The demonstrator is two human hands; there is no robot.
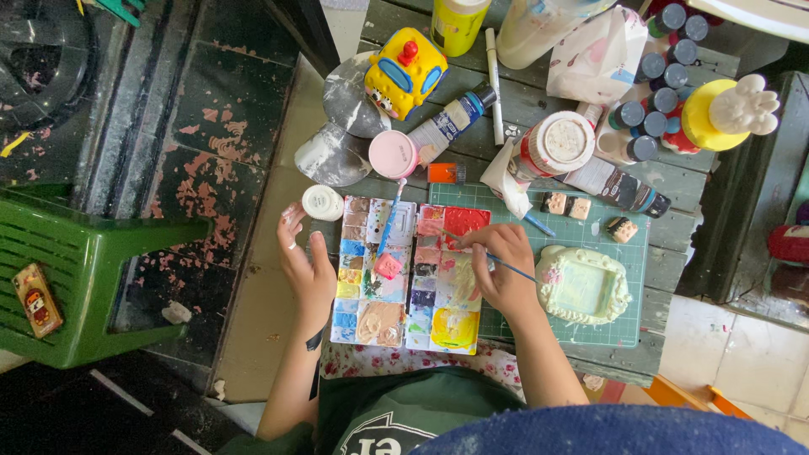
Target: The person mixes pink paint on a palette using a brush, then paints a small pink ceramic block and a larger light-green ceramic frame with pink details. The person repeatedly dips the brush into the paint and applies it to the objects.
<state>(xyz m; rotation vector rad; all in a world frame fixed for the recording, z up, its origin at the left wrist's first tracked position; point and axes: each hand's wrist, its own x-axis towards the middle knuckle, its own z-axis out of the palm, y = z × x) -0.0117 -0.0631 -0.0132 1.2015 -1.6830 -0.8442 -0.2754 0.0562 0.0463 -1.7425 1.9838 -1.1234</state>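
Observation:
My right hand (pixel 506 271) is shut on a thin paintbrush (pixel 516 270). Its tip lies over the red wells of the right paint palette (pixel 447 324), which is smeared with yellow, white and red. My left hand (pixel 308 263) rests flat with fingers apart against the left edge of the left palette (pixel 377 316); it holds nothing. A round white lid (pixel 323 202) sits just beyond its fingertips. A second brush with a blue handle (pixel 390 221) lies across the left palette. A pale green and cream plaster frame (pixel 584 286) lies on the green cutting mat (pixel 628 324), right of my right hand.
Behind the palettes stand a yellow bus figure (pixel 404 72), a pink-lidded jar (pixel 393 154), paint tubes, several dark-capped bottles (pixel 659 99) and a yellow figurine (pixel 723 114). A green plastic stool (pixel 93 253) stands on the left, over a worn dark floor.

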